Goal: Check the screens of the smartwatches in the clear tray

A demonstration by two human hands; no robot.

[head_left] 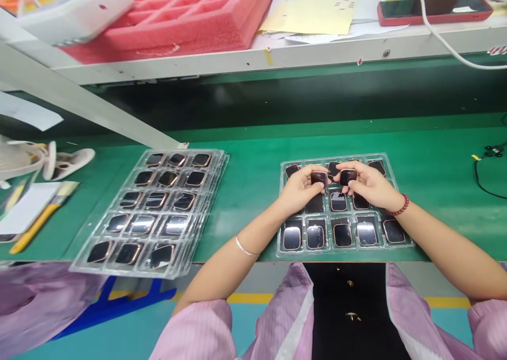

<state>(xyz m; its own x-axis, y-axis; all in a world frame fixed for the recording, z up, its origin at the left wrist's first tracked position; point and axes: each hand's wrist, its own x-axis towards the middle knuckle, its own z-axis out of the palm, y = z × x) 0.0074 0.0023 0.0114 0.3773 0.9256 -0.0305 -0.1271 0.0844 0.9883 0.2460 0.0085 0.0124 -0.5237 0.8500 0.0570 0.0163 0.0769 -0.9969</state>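
Both of my hands are over a clear plastic tray [404, 248] of square dark-glass smartwatches on the green bench. My left hand [303, 188] pinches one smartwatch [319, 178] between thumb and fingers, its dark screen facing me. In my right hand [366, 184] is a second smartwatch [348, 177], gripped the same way and level with the first. Below them, more watches sit in the tray's pockets, among them a bright-screened watch [366, 233] in the front row. My hands and wrists hide part of the tray's back and middle rows.
To the left stands a stack of clear trays [184, 267] filled with watches. A yellow-handled brush [43, 220] lies farther left. Above the bench runs a white shelf [317, 48] bearing pink foam [190, 37], papers and a red-edged phone [435, 12]. A white cable [439, 35] hangs at right.
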